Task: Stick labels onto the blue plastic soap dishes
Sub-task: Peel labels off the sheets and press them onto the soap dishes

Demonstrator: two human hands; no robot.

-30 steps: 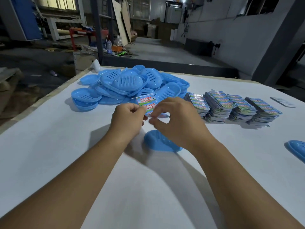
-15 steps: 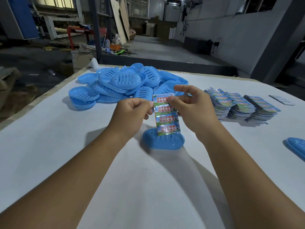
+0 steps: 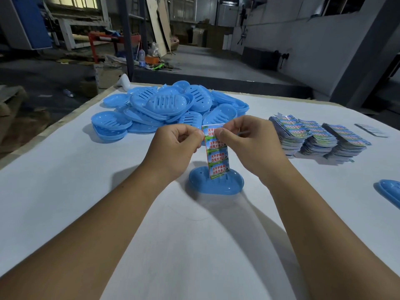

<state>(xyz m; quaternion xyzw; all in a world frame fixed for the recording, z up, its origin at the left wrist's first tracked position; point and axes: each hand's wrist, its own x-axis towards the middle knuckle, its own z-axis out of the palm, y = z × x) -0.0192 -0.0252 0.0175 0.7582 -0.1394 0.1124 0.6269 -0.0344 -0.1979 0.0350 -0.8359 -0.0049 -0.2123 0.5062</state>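
Observation:
A strip of several printed labels (image 3: 217, 158) hangs upright above a single blue soap dish (image 3: 216, 185) lying face down on the white table (image 3: 65, 180). My left hand (image 3: 175, 150) pinches the strip's top left edge. My right hand (image 3: 249, 146) pinches its top right corner between thumb and forefinger. The strip's lower end reaches down in front of the dish. A heap of blue soap dishes (image 3: 171, 107) lies behind my hands.
Three fanned stacks of label sheets (image 3: 318, 137) sit to the right. A small grey strip (image 3: 371, 130) lies beyond them. Another blue dish (image 3: 389, 193) pokes in at the right edge. The table's left edge (image 3: 54, 124) drops to a cluttered workshop floor.
The label strip, held bunched and low between my hands a second ago, has been lifted and now hangs full length. My right hand's grip has settled at its top corner.

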